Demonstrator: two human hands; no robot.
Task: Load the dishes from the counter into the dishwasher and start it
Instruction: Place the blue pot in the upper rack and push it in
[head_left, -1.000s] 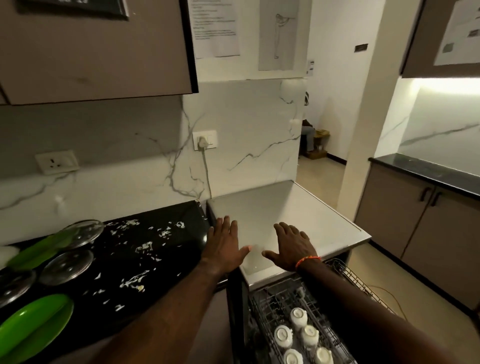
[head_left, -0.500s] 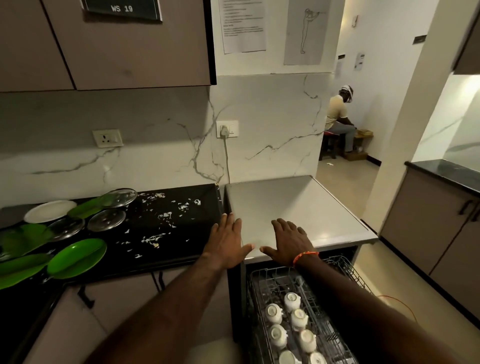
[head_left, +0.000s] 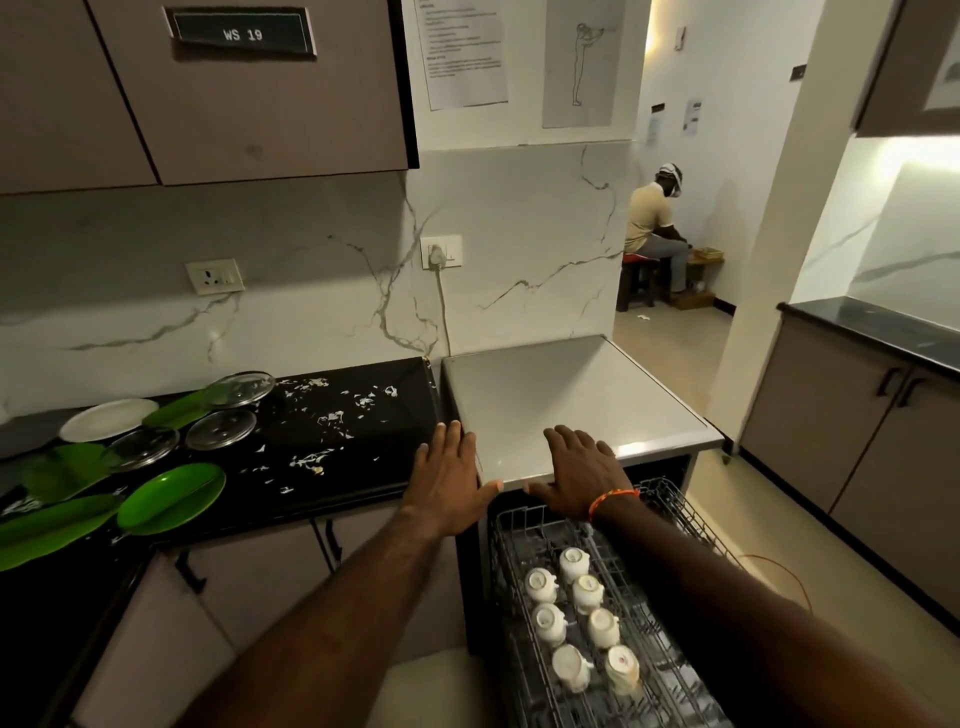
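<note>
While both hands lie flat on the dishwasher's grey top, the pulled-out wire rack below them stands loaded with seven white cups, set mouth-down in two rows. The left hand rests palm-down at the near left corner of the top, its fingers straight and its thumb stretched out along the front edge; its grip is released and holds nothing. The right hand, with an orange thread band at the wrist, lies just beside it on the front edge, fingers spread and flat, likewise released.

Left of the dishwasher, the black worktop carries the dishes. A green oval plate sits nearest the front edge, with more green plates overlapping at the far left. Behind them lie three glass lids, and a white plate near the wall. White scraps are scattered across the dark surface.

On the marble backsplash a plug sits in a wall socket, its cord hanging down behind the dishwasher. A cabinet label reads "WS 19". In the room beyond, a person sits on a stool, facing away.
</note>
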